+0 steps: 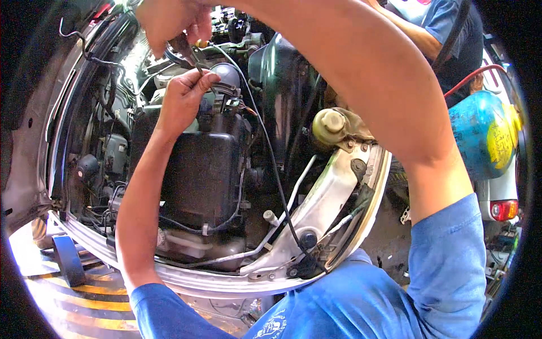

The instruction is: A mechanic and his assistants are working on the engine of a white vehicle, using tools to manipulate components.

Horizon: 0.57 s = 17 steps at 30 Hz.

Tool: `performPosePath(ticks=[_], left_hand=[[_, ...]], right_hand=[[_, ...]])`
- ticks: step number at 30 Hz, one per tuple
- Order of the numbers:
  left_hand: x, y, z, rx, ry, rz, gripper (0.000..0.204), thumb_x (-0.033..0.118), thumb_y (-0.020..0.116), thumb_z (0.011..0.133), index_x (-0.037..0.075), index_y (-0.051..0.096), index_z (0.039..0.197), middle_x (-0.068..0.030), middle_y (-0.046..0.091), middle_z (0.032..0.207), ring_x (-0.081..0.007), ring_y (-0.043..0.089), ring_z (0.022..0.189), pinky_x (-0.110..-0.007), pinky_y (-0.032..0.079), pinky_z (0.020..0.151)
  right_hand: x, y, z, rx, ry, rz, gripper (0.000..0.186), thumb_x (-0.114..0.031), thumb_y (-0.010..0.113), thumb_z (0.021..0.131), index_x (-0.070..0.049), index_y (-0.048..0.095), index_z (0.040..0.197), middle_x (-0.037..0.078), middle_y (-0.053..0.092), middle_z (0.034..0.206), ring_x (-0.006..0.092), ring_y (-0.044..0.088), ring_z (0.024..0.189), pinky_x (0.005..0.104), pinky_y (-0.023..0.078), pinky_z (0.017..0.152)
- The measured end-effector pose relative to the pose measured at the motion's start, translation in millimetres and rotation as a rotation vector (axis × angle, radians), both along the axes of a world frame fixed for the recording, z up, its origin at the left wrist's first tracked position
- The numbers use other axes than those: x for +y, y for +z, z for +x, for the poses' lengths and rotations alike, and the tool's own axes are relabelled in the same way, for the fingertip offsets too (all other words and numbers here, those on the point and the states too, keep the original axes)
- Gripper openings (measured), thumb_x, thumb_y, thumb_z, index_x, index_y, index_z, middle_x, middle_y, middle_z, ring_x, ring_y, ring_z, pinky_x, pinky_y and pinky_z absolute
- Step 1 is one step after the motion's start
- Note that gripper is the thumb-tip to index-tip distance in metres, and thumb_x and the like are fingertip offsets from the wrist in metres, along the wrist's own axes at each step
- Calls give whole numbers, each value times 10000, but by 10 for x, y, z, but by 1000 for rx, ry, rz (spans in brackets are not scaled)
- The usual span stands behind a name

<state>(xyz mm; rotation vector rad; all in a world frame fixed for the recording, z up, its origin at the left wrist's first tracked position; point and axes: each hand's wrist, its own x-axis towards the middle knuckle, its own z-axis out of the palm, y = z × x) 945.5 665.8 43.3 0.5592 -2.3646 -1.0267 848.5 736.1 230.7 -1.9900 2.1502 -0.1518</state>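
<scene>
My left hand (187, 93) reaches up over the engine bay with thumb and fingers pinched on a thin metal piece (197, 61). Just above it, my right hand (169, 22) comes across from the right and grips a dark metal tool (179, 45), its kind partly hidden by the fingers. The tool's lower end meets or nearly meets the thin piece; which, I cannot tell. Close below my left fingers sit a rounded grey part (227, 74) and a small connector (232, 104) with coloured wires. Under my left wrist is a large black box-shaped cover (200, 169).
A thin dark cable (265, 133) runs down the bay to the white front frame (316, 212). A cream-capped reservoir (330, 125) stands by its right end. Beyond are a co-worker's arm (415, 31), a blue-and-yellow tank (483, 135) with a red hose (474, 76), and a tail light (503, 210).
</scene>
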Motion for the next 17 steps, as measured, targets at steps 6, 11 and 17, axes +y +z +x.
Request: performPosePath(ticks=[6,11,17], left_hand=[[-5,5,-18,21,-11,-49,264,247,616,941,-7,689,940,-2,651,787,-60,533,762,-239,439,715],[5,-46,-13,102,-21,-31,258,236,622,938,-15,683,934,4,635,755,-50,510,735,-245,431,679],[-27,-19,-17,-6,-4,-70,238,224,606,946,6,692,980,-22,676,837,-87,569,795,-255,455,756]], right_hand=[[-358,24,-280,424,387,141,225,-271,590,842,-110,736,900,60,701,830,193,664,754,385,518,722],[-301,-13,-340,344,510,118,220,-269,649,796,-81,729,880,61,698,857,199,656,750,380,513,714],[-696,62,267,236,-666,794,409,-370,696,835,-100,685,1141,155,666,1139,199,629,1074,396,461,967]])
